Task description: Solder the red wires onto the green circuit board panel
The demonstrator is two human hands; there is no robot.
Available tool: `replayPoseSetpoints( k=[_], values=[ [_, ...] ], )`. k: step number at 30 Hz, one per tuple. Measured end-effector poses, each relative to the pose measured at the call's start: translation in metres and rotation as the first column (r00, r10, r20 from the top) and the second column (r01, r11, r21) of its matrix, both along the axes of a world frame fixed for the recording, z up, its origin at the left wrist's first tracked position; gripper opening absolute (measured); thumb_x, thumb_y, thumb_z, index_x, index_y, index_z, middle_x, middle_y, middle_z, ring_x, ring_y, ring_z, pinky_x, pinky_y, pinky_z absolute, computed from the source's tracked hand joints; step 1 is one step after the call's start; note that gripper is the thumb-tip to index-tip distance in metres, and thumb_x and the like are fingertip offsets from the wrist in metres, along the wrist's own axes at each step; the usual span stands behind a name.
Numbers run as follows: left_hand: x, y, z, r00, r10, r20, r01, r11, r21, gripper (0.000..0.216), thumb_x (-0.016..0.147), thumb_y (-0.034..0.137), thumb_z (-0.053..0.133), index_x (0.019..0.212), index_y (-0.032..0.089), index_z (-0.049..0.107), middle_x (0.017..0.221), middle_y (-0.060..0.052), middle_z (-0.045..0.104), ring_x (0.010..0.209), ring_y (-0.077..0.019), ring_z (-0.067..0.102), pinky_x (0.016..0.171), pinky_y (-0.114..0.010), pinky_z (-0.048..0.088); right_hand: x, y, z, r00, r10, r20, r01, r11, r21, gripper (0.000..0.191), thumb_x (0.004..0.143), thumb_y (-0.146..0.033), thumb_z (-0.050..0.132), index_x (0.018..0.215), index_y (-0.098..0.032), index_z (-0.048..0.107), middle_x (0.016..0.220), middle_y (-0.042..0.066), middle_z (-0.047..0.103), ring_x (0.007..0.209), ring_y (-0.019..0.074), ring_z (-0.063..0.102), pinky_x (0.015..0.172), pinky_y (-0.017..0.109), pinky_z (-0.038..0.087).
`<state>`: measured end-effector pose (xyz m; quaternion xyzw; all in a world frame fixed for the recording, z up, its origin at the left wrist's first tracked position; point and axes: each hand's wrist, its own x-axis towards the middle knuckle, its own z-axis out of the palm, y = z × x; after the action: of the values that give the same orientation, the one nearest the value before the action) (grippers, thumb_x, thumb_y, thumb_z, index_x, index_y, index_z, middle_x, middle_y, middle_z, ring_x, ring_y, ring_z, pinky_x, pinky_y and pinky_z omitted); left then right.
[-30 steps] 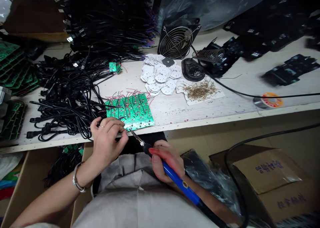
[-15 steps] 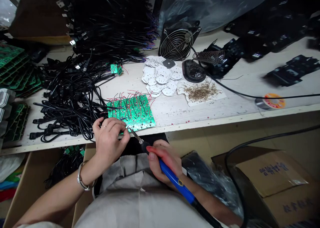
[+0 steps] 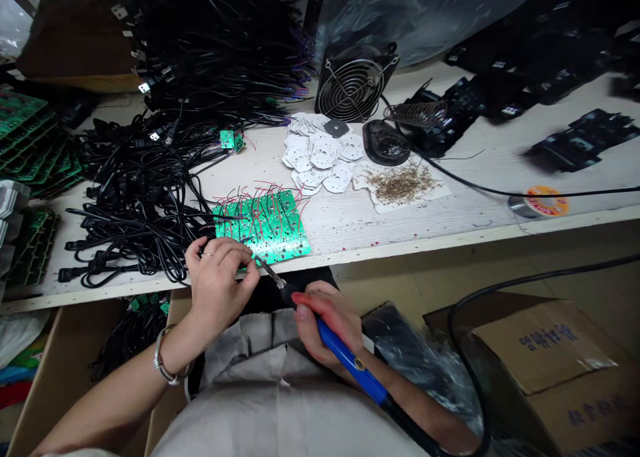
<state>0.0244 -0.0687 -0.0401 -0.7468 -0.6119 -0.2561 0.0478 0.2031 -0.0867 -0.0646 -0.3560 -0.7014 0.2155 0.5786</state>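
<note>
In the head view, a green printed circuit board panel (image 3: 280, 233) lies on the pale worktop (image 3: 425, 233), right at its front edge. The panel is roughly rectangular and glossy, its face crowded with dark components and pale solder spots. Thin red and black wires (image 3: 259, 222) curl over its upper part, some red ones straying past the far edge. The left hand (image 3: 223, 273) is at the near left corner, fingers curled and tips drawn together; whether they pinch anything cannot be told. The right hand (image 3: 327, 323) is closed around a blue-handled soldering iron (image 3: 350, 363), whose slim metal tip reaches the panel's near edge beside the left fingertips. Black USB cables (image 3: 155, 227) lie tangled just left of the panel.
</note>
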Motion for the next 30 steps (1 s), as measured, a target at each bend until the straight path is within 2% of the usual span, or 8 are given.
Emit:
replayPoseSetpoints(
  k=[7,14,30],
  values=[
    [-0.001,0.000,0.001,1.000,-0.007,-0.002,0.007,1.000,-0.001,0.014,0.079,0.014,0.064,0.069,0.021,0.057,0.076,0.003,0.072,0.082,-0.0200,0.067,0.095,-0.044,0.031,0.009,-0.003,0.005,0.999,0.005,-0.045,-0.011,0.992,-0.126,0.025,0.084,-0.005,0.052,0.102,-0.019,0.060,0.068,-0.001,0.065,0.057,0.0127,0.060,0.056,0.027,0.055],
    [0.000,-0.001,0.000,1.000,0.007,-0.002,-0.007,1.000,-0.008,0.014,0.079,0.013,0.063,0.069,0.021,0.057,0.077,0.003,0.073,0.083,-0.0198,0.068,0.096,-0.044,0.031,0.010,-0.008,0.003,0.994,-0.008,-0.106,-0.015,0.978,-0.208,0.025,0.086,-0.005,0.052,0.104,-0.021,0.061,0.075,0.000,0.065,0.051,0.0107,0.058,0.047,0.025,0.051],
    [0.000,-0.001,0.001,1.000,0.005,0.007,-0.004,1.000,-0.022,0.014,0.081,0.017,0.062,0.069,0.022,0.058,0.077,0.002,0.073,0.083,-0.0199,0.067,0.096,-0.044,0.031,0.012,-0.010,0.003,0.996,-0.021,-0.086,0.001,0.975,-0.222,0.026,0.085,-0.006,0.053,0.104,-0.022,0.062,0.077,0.001,0.069,0.053,0.0128,0.063,0.051,0.027,0.055]
  ],
)
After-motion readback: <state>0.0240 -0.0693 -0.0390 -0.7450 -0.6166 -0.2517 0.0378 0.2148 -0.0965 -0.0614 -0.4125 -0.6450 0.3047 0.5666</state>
